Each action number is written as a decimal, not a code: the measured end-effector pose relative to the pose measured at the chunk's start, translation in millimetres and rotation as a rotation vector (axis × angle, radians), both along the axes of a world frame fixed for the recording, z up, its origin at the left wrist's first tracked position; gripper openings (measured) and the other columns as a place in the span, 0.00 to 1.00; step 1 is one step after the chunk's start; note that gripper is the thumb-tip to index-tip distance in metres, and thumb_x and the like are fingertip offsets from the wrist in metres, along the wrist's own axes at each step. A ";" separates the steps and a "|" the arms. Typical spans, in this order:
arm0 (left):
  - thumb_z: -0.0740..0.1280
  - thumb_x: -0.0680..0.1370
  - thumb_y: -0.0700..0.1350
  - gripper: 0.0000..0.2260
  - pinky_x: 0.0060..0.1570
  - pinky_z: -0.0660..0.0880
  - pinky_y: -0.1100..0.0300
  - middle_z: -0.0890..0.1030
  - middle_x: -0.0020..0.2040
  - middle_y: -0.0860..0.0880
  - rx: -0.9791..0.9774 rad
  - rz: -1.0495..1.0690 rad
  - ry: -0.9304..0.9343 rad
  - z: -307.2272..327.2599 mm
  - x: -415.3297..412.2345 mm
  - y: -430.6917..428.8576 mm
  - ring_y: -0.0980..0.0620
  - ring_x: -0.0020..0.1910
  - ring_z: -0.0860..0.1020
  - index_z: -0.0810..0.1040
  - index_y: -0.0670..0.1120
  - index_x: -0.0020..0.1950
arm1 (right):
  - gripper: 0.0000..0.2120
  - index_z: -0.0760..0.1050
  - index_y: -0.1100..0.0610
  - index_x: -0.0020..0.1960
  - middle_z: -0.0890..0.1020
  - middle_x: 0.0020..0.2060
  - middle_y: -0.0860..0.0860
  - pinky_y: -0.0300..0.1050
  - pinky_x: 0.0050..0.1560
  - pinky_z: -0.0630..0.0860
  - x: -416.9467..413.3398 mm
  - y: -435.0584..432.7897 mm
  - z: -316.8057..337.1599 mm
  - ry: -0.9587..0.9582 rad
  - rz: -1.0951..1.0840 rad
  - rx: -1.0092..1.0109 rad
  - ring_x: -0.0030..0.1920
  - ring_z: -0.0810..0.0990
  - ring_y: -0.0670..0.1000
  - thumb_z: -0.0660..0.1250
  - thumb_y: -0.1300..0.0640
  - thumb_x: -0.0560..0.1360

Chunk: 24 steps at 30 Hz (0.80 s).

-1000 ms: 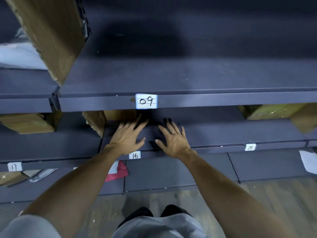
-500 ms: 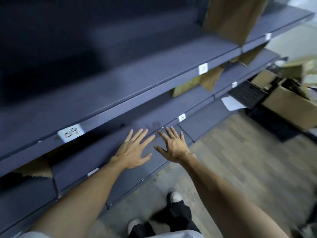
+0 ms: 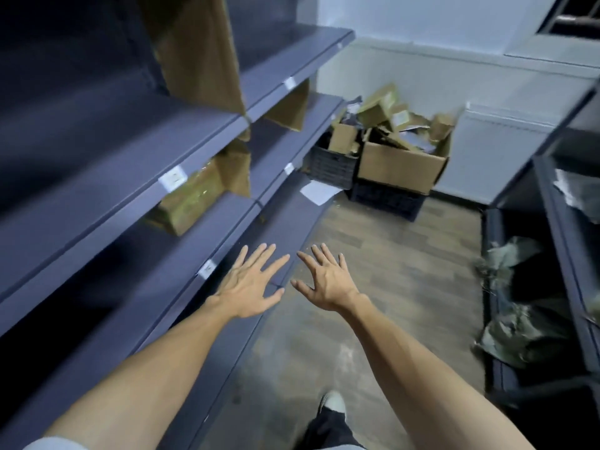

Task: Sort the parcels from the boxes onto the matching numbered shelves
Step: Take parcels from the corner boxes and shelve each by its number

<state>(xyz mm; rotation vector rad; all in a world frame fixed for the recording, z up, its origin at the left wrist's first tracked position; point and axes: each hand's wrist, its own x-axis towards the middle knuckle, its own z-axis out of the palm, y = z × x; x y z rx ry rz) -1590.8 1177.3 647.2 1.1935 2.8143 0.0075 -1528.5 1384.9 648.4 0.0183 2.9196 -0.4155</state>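
Observation:
My left hand [image 3: 250, 284] and my right hand [image 3: 328, 280] are stretched out in front of me with fingers spread, and neither holds anything. The dark blue shelving [image 3: 123, 196] runs along my left, with small white number labels [image 3: 173, 178] on its front edges, too blurred to read. Brown parcels [image 3: 194, 196] lie on the middle shelf, and a tall cardboard parcel [image 3: 198, 50] stands on the upper one. At the far end a large open cardboard box [image 3: 399, 165] piled with parcels sits on a dark crate.
A second dark crate [image 3: 331, 164] with boxes stands left of the big box. A white sheet [image 3: 319, 191] lies on the lowest shelf end. Another shelf unit [image 3: 558, 222] on my right holds grey-green plastic bags [image 3: 519, 323]. Wooden floor [image 3: 383, 254] stretches between the racks.
My view has swung right, from facing shelves 09 and 16 to looking down the aisle at the boxes. Both hands have left the shelf and stay empty with fingers spread.

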 end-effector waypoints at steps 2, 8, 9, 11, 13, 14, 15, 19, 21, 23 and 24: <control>0.43 0.75 0.67 0.35 0.78 0.39 0.46 0.46 0.82 0.47 -0.007 -0.047 0.025 8.0 -18.2 43.0 0.49 0.81 0.43 0.44 0.58 0.82 | 0.35 0.49 0.48 0.82 0.51 0.81 0.55 0.65 0.77 0.43 -9.1 40.6 3.9 0.012 -0.054 0.013 0.81 0.42 0.55 0.52 0.34 0.81; 0.40 0.74 0.68 0.36 0.78 0.41 0.44 0.48 0.82 0.47 -0.006 -0.126 0.081 32.4 -59.4 150.2 0.49 0.81 0.44 0.44 0.58 0.81 | 0.35 0.50 0.48 0.82 0.52 0.81 0.55 0.66 0.77 0.44 -27.9 139.7 17.3 0.044 -0.149 0.029 0.81 0.44 0.56 0.51 0.33 0.81; 0.40 0.74 0.68 0.36 0.78 0.41 0.45 0.48 0.82 0.47 -0.002 -0.135 0.083 34.4 -65.4 163.9 0.49 0.81 0.44 0.44 0.58 0.81 | 0.35 0.50 0.49 0.82 0.52 0.81 0.55 0.66 0.77 0.44 -30.3 153.0 18.8 0.048 -0.164 0.026 0.81 0.43 0.56 0.51 0.34 0.81; 0.40 0.74 0.68 0.36 0.78 0.40 0.46 0.48 0.82 0.47 0.009 -0.151 0.075 37.7 -77.3 188.3 0.49 0.81 0.44 0.45 0.58 0.81 | 0.34 0.51 0.49 0.82 0.52 0.81 0.55 0.65 0.77 0.44 -35.4 177.1 21.1 0.051 -0.199 0.019 0.81 0.43 0.55 0.52 0.34 0.81; 0.40 0.74 0.69 0.36 0.78 0.40 0.46 0.47 0.82 0.47 0.008 -0.172 0.067 39.0 -90.2 211.5 0.49 0.81 0.43 0.44 0.59 0.81 | 0.34 0.51 0.49 0.82 0.51 0.81 0.55 0.65 0.77 0.45 -41.0 200.3 22.0 0.050 -0.233 0.013 0.81 0.43 0.55 0.52 0.34 0.81; 0.40 0.74 0.69 0.36 0.78 0.40 0.46 0.47 0.82 0.47 0.006 -0.182 0.064 38.9 -96.7 222.6 0.50 0.81 0.42 0.44 0.59 0.81 | 0.34 0.51 0.49 0.82 0.51 0.81 0.55 0.65 0.77 0.45 -43.8 211.3 22.1 0.050 -0.248 0.011 0.81 0.43 0.55 0.52 0.34 0.81; 0.41 0.74 0.69 0.36 0.78 0.40 0.46 0.47 0.82 0.47 0.008 -0.192 0.061 38.8 -103.3 233.4 0.50 0.81 0.42 0.44 0.59 0.81 | 0.34 0.51 0.49 0.82 0.50 0.81 0.55 0.64 0.77 0.45 -46.9 222.0 22.1 0.049 -0.263 0.009 0.81 0.42 0.55 0.52 0.34 0.81; 0.41 0.74 0.69 0.36 0.78 0.40 0.46 0.47 0.82 0.48 0.013 -0.230 0.048 34.3 -138.9 277.6 0.50 0.81 0.42 0.44 0.59 0.81 | 0.34 0.52 0.49 0.82 0.49 0.81 0.55 0.64 0.77 0.45 -66.4 265.6 20.8 0.057 -0.332 0.010 0.81 0.42 0.55 0.53 0.35 0.81; 0.40 0.74 0.69 0.36 0.78 0.41 0.46 0.46 0.82 0.48 0.023 -0.244 0.046 31.1 -161.4 302.5 0.50 0.81 0.42 0.43 0.60 0.81 | 0.34 0.53 0.49 0.81 0.49 0.81 0.55 0.64 0.77 0.45 -80.9 288.1 20.0 0.060 -0.361 0.021 0.81 0.42 0.55 0.54 0.35 0.81; 0.40 0.74 0.69 0.36 0.78 0.41 0.46 0.46 0.82 0.48 0.039 -0.264 0.044 28.7 -186.4 328.3 0.50 0.81 0.42 0.44 0.59 0.81 | 0.34 0.53 0.49 0.81 0.49 0.81 0.54 0.64 0.77 0.45 -98.3 310.7 19.5 0.057 -0.389 0.040 0.81 0.42 0.54 0.54 0.35 0.81; 0.40 0.73 0.69 0.37 0.78 0.41 0.46 0.46 0.82 0.48 0.047 -0.272 0.045 27.5 -200.8 341.8 0.50 0.81 0.42 0.44 0.59 0.81 | 0.34 0.53 0.49 0.81 0.48 0.81 0.54 0.63 0.77 0.45 -109.0 322.4 19.7 0.052 -0.402 0.052 0.81 0.42 0.54 0.54 0.35 0.81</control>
